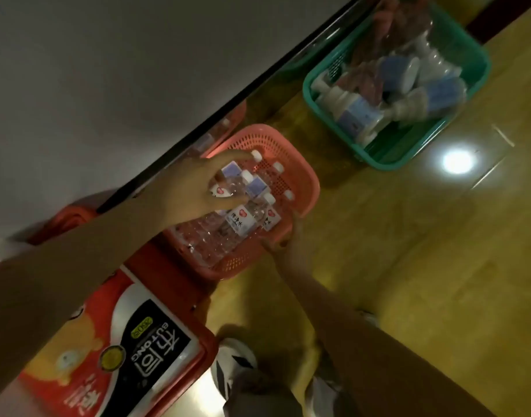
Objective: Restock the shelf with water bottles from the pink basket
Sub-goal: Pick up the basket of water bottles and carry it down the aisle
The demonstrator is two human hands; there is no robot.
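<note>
Bottles (246, 215) lying in pink basket (300, 182) on floor, long axes running 1–7 o'clock. L hand (195, 188) curling onto one bottle; R hand (283, 246) gripping basket rim at 5 o'clock. L nearer.

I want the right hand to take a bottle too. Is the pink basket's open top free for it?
Probably yes: the right hand already grips the pink basket rim, and the left hand covers only the far-side water bottles.

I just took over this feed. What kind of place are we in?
Probably a small shop or its stockroom. A pink basket of water bottles and a green basket of other bottled goods sit on a glossy yellow floor, beside a red printed product pack.
</note>
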